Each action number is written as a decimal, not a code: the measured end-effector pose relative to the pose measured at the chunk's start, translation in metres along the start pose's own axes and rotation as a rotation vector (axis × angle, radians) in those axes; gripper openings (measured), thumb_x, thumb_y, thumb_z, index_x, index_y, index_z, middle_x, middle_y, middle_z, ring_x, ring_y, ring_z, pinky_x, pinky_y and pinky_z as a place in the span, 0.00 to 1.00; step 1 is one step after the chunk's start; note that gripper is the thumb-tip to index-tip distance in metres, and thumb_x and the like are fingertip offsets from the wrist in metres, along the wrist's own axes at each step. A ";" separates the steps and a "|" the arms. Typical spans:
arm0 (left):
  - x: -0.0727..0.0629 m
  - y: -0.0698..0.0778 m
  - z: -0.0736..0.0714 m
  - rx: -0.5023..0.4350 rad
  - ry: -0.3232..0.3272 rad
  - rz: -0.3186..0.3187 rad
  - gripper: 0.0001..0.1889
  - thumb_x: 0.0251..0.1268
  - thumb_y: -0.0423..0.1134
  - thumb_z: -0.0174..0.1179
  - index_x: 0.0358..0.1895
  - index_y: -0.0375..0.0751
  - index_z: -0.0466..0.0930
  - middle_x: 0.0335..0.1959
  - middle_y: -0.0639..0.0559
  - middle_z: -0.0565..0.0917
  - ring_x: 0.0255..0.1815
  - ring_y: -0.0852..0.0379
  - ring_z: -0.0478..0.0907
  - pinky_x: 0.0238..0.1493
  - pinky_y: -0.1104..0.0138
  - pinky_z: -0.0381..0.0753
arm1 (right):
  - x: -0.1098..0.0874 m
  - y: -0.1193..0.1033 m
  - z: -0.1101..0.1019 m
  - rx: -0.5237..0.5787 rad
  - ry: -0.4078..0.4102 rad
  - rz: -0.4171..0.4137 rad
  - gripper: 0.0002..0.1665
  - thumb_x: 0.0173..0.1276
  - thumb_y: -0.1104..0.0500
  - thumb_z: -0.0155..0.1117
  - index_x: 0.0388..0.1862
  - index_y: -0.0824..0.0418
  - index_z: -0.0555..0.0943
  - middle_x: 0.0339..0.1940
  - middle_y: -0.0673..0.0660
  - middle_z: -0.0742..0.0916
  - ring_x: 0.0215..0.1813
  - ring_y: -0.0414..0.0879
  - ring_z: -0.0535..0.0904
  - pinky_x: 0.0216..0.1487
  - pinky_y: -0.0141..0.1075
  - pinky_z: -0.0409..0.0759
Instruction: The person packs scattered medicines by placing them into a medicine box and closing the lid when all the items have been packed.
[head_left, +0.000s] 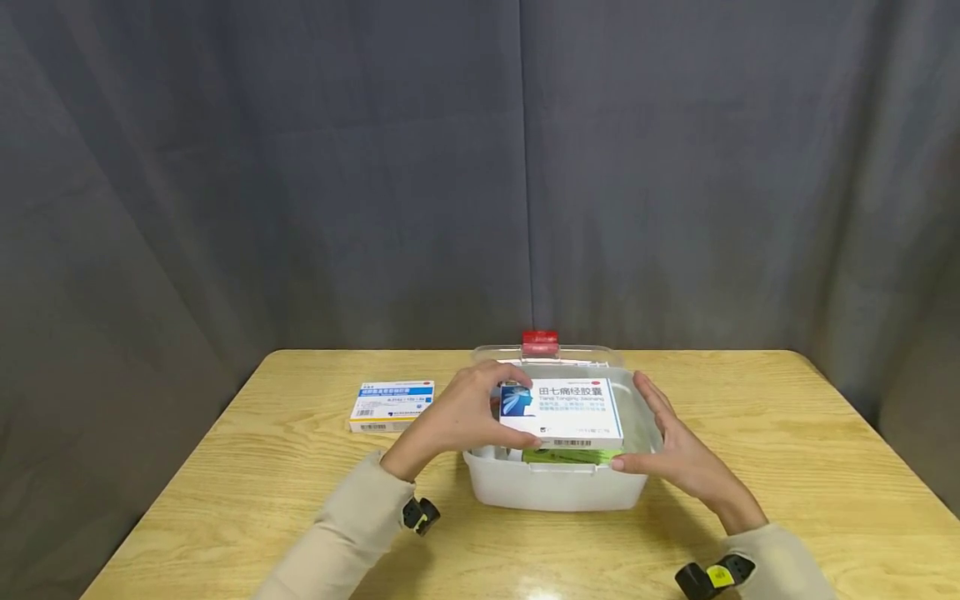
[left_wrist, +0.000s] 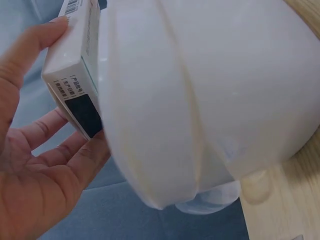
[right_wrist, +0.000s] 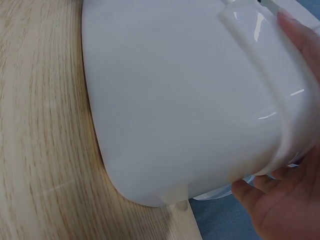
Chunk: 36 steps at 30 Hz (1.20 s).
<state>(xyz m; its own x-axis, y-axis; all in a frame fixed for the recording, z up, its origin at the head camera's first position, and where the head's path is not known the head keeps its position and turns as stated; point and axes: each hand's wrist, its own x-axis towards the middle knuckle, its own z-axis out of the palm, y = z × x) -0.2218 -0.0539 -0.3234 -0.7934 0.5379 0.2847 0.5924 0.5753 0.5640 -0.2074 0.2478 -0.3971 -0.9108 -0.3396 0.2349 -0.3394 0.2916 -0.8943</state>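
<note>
My left hand (head_left: 467, 410) grips a white medicine box (head_left: 573, 410) by its left end, thumb along the front edge and fingers behind. The box bears a blue head picture and lies level over the opening of a white plastic container (head_left: 555, 488). In the left wrist view, the end of the medicine box (left_wrist: 70, 75) shows printed text and a dark patch. My right hand (head_left: 686, 457) is spread at the container's right side, its thumb near the front rim. Below the held box, a green box (head_left: 573, 456) shows partly inside the container.
A white and blue medicine box (head_left: 392, 406) with a yellow stripe lies on the wooden table (head_left: 247, 492), left of the container. The container's clear lid (head_left: 495, 353), with a red latch (head_left: 540, 342), stands out behind it. A grey curtain (head_left: 390, 183) hangs behind the table.
</note>
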 end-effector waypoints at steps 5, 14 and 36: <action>0.003 0.000 0.007 0.009 -0.020 -0.019 0.32 0.42 0.49 0.79 0.54 0.47 0.78 0.57 0.50 0.77 0.52 0.53 0.69 0.49 0.60 0.72 | 0.000 0.001 0.001 0.011 -0.004 -0.004 0.70 0.50 0.63 0.77 0.80 0.60 0.38 0.78 0.62 0.39 0.75 0.65 0.30 0.62 0.74 0.36; 0.008 0.000 0.014 0.027 -0.015 -0.023 0.32 0.41 0.49 0.79 0.54 0.46 0.78 0.52 0.53 0.79 0.48 0.56 0.70 0.49 0.61 0.71 | 0.003 0.003 0.001 0.000 -0.010 -0.029 0.69 0.51 0.64 0.76 0.80 0.57 0.38 0.79 0.61 0.40 0.74 0.67 0.33 0.62 0.74 0.40; 0.021 0.004 0.033 0.058 -0.086 -0.012 0.29 0.42 0.47 0.80 0.51 0.47 0.79 0.58 0.51 0.77 0.54 0.56 0.70 0.55 0.62 0.71 | 0.004 0.000 -0.003 -0.017 0.000 0.022 0.70 0.51 0.60 0.78 0.80 0.57 0.38 0.79 0.60 0.40 0.75 0.65 0.31 0.60 0.75 0.36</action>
<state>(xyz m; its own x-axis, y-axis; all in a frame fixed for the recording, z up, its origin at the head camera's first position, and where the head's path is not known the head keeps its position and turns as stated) -0.2319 -0.0201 -0.3409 -0.7874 0.5798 0.2093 0.5916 0.6154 0.5208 -0.2111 0.2488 -0.3948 -0.9183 -0.3324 0.2152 -0.3230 0.3143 -0.8927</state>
